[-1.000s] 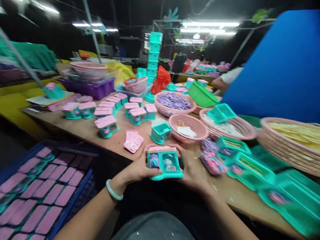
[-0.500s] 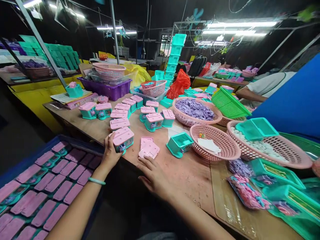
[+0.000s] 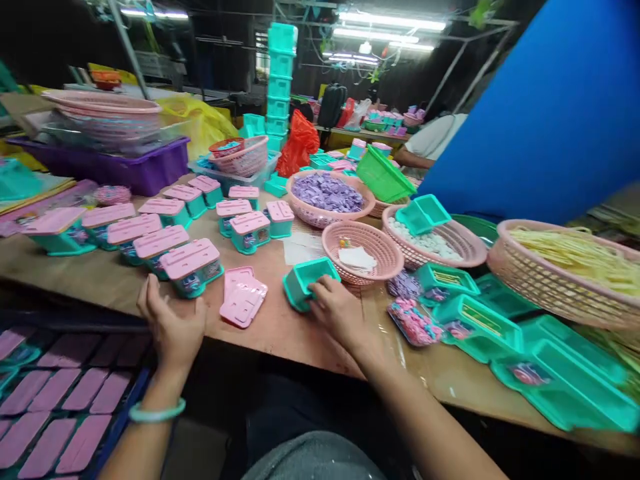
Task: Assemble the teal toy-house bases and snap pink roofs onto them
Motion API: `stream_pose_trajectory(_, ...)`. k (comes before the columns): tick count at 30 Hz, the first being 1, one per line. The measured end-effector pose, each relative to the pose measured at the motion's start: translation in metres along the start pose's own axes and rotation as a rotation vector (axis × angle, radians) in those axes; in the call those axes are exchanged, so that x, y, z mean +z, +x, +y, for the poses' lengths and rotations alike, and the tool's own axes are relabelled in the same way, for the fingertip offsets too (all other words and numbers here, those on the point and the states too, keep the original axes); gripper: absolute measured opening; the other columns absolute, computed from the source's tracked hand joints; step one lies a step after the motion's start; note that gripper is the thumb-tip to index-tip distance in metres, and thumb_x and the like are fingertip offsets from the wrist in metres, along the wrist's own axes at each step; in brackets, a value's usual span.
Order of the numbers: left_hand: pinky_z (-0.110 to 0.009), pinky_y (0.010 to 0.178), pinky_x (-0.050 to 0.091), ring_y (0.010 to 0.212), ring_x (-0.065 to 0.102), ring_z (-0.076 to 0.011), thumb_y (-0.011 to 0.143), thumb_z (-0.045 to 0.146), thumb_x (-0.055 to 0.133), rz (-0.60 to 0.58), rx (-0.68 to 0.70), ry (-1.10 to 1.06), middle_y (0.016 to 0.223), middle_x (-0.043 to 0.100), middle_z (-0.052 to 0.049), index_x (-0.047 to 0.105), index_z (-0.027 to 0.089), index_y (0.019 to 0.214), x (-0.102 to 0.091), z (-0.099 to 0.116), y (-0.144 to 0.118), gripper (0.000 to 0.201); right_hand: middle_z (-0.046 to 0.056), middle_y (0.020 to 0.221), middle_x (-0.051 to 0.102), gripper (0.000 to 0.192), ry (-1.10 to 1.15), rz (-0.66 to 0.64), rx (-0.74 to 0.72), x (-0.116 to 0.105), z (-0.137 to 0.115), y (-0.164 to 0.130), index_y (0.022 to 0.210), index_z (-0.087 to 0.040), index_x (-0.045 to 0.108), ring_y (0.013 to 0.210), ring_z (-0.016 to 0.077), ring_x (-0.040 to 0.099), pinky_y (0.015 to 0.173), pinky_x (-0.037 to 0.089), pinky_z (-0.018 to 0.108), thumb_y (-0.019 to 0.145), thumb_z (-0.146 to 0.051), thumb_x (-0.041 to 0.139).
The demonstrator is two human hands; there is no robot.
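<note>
My left hand, with a pale green bangle at the wrist, is open just below a teal box with a pink lid near the table's front edge. Its thumb and fingers are apart and hold nothing. The fingers of my right hand are closed on the near right side of a lidless teal box; my fingertips are partly hidden there. Between the hands lie two overlapping loose pink lids. Several more pink-lidded boxes stand in rows behind.
Right of my right hand are a pink basket with white paper, a bag of pink pieces and teal boxes. A basket of purple pieces is behind. Lower left, a blue crate holds lidded boxes. A co-worker's arm shows behind.
My left hand has let go of the pink-lidded box at the front. My right hand has moved from beside the loose lids rightward onto the lidless teal box. The view has turned right.
</note>
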State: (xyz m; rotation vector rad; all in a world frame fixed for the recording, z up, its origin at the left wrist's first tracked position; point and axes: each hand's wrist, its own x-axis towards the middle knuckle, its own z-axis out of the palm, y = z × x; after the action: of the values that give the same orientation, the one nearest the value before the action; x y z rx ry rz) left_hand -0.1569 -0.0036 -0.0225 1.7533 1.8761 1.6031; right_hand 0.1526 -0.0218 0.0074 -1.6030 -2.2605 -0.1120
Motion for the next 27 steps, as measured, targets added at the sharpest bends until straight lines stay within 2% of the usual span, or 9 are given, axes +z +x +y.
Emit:
stream_pose_trajectory(1, -0.056, 0.119, 0.038, 0.15, 0.032, -0.0382, 0.08, 0.029, 0.075, -0.022, 0.03, -0.066, 0.16, 0.028, -0.02, 0.023, 0.021, 0.159, 0.007, 0.018, -0.014, 0.095, 0.007, 0.1, 0.067, 0.007, 0.011, 0.011, -0.013, -0.004, -0.005, -0.013, 0.097, -0.023, 0.065, 0.089, 0.0229, 0.064, 0.076, 0.052, 0.034, 0.092, -0.017, 0.064)
stream_pose_trajectory(5, -0.053, 0.123, 0.035, 0.148, 0.042, -0.0323, 0.088, 0.037, 0.071, -0.789, 0.064, -0.466, 0.159, 0.043, -0.011, 0.036, 0.03, 0.154, 0.059, 0.084, -0.061, 0.076, 0.009, 0.095, 0.068, 0.007, 0.023, 0.098, 0.08, -0.014, -0.021, -0.064, 0.1, -0.022, 0.065, 0.084, 0.0249, 0.064, 0.072, 0.053, 0.037, 0.094, -0.02, 0.061)
stream_pose_trajectory(8, -0.051, 0.122, 0.037, 0.145, 0.046, -0.0316, 0.088, 0.035, 0.071, -1.099, 0.021, -0.676, 0.157, 0.047, -0.013, 0.04, 0.027, 0.154, 0.101, 0.11, -0.071, 0.073, 0.01, 0.099, 0.07, 0.017, 0.139, 0.204, 0.138, -0.023, -0.014, -0.094, 0.113, -0.021, 0.063, 0.089, 0.0271, 0.067, 0.075, 0.057, 0.04, 0.096, -0.026, 0.061)
stream_pose_trajectory(11, -0.05, 0.12, 0.039, 0.143, 0.049, -0.0294, 0.09, 0.031, 0.069, -1.147, 0.003, -0.76, 0.155, 0.049, -0.013, 0.041, 0.027, 0.153, 0.123, 0.118, -0.058, 0.069, 0.01, 0.111, 0.072, 0.026, 0.368, 0.347, 0.142, -0.042, 0.012, -0.099, 0.124, -0.024, 0.06, 0.101, 0.0253, 0.069, 0.084, 0.059, 0.038, 0.098, -0.029, 0.061)
stream_pose_trajectory(13, -0.051, 0.122, 0.037, 0.144, 0.047, -0.0289, 0.087, 0.03, 0.072, -1.183, 0.032, -0.697, 0.154, 0.049, -0.012, 0.043, 0.028, 0.15, 0.124, 0.121, -0.045, 0.069, 0.01, 0.114, 0.071, 0.021, 0.384, 0.351, 0.228, -0.057, 0.041, -0.079, 0.12, -0.024, 0.063, 0.106, 0.0235, 0.069, 0.089, 0.058, 0.037, 0.102, -0.027, 0.054)
stream_pose_trajectory(14, -0.052, 0.122, 0.036, 0.143, 0.048, -0.0289, 0.085, 0.031, 0.074, -1.221, 0.042, -0.65, 0.153, 0.05, -0.011, 0.043, 0.028, 0.15, 0.121, 0.122, -0.039, 0.071, 0.01, 0.115, 0.071, 0.021, 0.339, 0.297, 0.29, -0.064, 0.058, -0.061, 0.117, -0.023, 0.065, 0.108, 0.0232, 0.068, 0.093, 0.057, 0.038, 0.103, -0.024, 0.05)
stream_pose_trajectory(17, -0.054, 0.122, 0.036, 0.141, 0.049, -0.0311, 0.075, 0.033, 0.084, -1.309, 0.049, -0.527, 0.15, 0.054, -0.01, 0.044, 0.03, 0.149, 0.112, 0.128, -0.027, 0.084, 0.012, 0.125, 0.07, 0.024, 0.132, -0.135, 0.421, -0.069, 0.108, 0.008, 0.116, -0.019, 0.069, 0.122, 0.025, 0.063, 0.105, 0.05, 0.04, 0.101, -0.018, 0.051)
stream_pose_trajectory(21, -0.054, 0.122, 0.035, 0.144, 0.046, -0.0325, 0.08, 0.043, 0.08, -1.096, 0.006, -0.555, 0.152, 0.054, -0.011, 0.055, 0.027, 0.141, 0.116, 0.141, -0.014, 0.069, 0.01, 0.119, 0.07, 0.025, 0.103, -0.415, 0.468, -0.046, 0.146, 0.08, 0.115, -0.016, 0.069, 0.107, 0.0235, 0.068, 0.095, 0.057, 0.043, 0.095, -0.032, 0.069)
stream_pose_trajectory(27, -0.048, 0.111, 0.046, 0.122, 0.064, -0.0304, 0.078, 0.045, 0.079, -0.825, -0.184, -0.782, 0.124, 0.073, -0.012, 0.073, 0.018, 0.112, 0.159, 0.172, 0.02, 0.044, 0.007, 0.113, 0.069, 0.026, 0.111, -0.485, 0.494, -0.024, 0.163, 0.086, 0.111, -0.016, 0.067, 0.098, 0.0195, 0.068, 0.087, 0.057, 0.039, 0.097, -0.038, 0.066)
